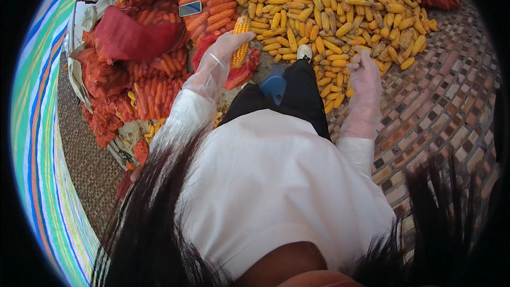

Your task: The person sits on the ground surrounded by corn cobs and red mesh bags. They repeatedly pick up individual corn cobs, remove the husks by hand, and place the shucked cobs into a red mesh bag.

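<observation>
My left hand (228, 46), in a thin clear plastic glove, grips a yellow ear of corn (240, 56) upright in front of me. Under and beside that ear lies a red mesh bag (248, 72) on the ground. My right hand (361, 65), gloved the same way, is raised in front of the right edge of a large heap of corn ears (318, 8). Its fingers are partly curled, and no object shows in it.
Filled red mesh sacks of corn (157, 97) are piled at the left; a phone (190, 8) lies on one and red cloth or netting (131, 36) on others. A blue plastic object (274, 83) is between my legs. Brick paving (430, 99) spreads right; striped sheeting (36, 127) hangs far left.
</observation>
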`<state>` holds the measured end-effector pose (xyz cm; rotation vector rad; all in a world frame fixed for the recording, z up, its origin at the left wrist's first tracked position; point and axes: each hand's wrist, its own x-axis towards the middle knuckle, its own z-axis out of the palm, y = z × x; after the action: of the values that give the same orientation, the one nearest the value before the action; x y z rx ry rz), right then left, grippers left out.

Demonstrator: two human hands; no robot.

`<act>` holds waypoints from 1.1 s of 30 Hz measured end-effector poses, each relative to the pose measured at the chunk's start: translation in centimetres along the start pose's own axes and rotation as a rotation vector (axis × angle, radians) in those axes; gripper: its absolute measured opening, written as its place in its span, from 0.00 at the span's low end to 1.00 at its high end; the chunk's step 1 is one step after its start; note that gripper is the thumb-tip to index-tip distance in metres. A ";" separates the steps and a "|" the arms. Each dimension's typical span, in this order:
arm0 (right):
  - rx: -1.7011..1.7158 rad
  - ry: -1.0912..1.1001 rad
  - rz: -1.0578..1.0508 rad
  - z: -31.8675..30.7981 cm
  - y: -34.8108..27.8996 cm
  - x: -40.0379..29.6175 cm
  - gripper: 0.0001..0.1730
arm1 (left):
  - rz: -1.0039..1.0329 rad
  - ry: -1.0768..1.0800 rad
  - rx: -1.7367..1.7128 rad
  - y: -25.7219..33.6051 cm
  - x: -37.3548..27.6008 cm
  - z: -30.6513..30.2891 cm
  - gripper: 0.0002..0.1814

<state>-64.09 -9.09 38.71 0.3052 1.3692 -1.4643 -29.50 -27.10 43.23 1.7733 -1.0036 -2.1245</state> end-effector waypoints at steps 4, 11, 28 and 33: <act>-0.018 0.003 0.034 -1.7 -4.4 2.7 0.32 | -0.018 0.039 0.018 2.2 1.3 4.3 0.21; 0.028 0.061 0.036 -5.8 -10.5 6.2 0.34 | -0.044 0.018 0.054 7.2 3.3 12.2 0.21; 0.224 0.206 0.035 -13.1 -11.0 4.3 0.34 | -0.034 -0.189 0.155 10.7 8.5 23.4 0.18; 0.196 0.231 0.045 -12.6 -11.2 3.8 0.34 | -0.014 -0.118 0.165 11.5 7.2 22.9 0.17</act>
<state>-80.22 -2.82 38.26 0.6435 1.3907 -1.5653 -55.70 -31.22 45.62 1.7473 -1.2334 -2.2352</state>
